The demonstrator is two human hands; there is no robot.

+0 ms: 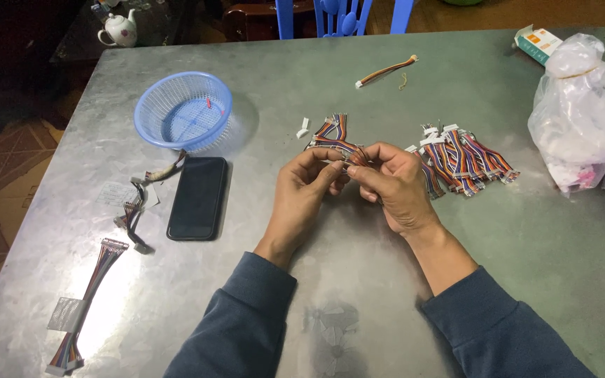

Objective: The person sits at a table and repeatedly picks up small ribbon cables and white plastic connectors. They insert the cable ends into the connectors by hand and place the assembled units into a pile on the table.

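Note:
My left hand (301,194) and my right hand (391,183) meet above the middle of the metal table (526,266). Both pinch a small bundle of multicoloured ribbon wires (336,140) with white connectors, which fans out just beyond my fingertips. A pile of similar wire harnesses (462,159) lies right of my right hand. A loose white connector (303,129) rests left of the held bundle.
A blue plastic basket (183,110) stands at the left, with a black phone (198,197) in front of it. Loose wire pieces (134,210) and a long taped harness (85,308) lie near the left edge. A clear plastic bag (578,115) sits at the right; another harness (386,71) lies farther back.

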